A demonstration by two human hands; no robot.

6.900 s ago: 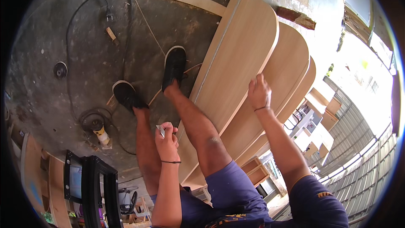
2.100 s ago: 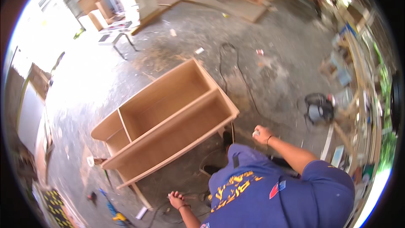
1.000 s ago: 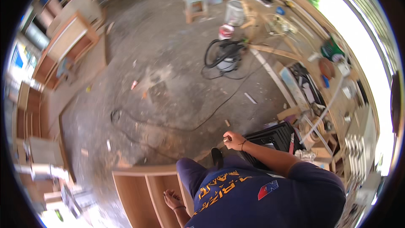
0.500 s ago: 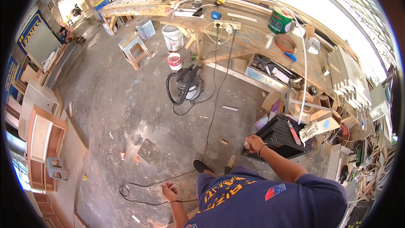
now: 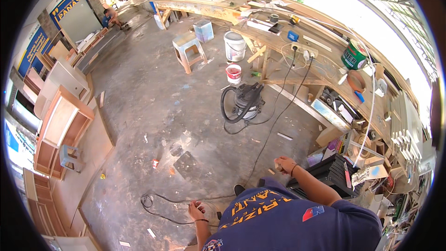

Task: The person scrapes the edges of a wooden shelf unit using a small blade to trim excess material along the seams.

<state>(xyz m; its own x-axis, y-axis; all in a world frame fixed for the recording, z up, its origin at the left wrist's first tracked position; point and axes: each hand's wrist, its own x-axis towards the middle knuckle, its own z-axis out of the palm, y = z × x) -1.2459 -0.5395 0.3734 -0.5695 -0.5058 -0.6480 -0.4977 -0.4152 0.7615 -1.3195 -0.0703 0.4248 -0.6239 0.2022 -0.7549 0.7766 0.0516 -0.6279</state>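
The right hand point(image 5: 287, 163) is closed around a small pale piece point(image 5: 278, 166), mostly covered so no clue what it is, and the left hand point(image 5: 197, 211) has its fingers curled, can't tell if anything's in there. Writing-wise, there's yellow lettering plus a red-and-blue emblem on the navy shirt point(image 5: 278, 216) just below the hands, a green can point(image 5: 354, 56) with pale lettering on the worktop point(image 5: 332, 82) beyond the right hand, and blue signs point(image 5: 67, 3) lettered yellow and white, well beyond the left hand.
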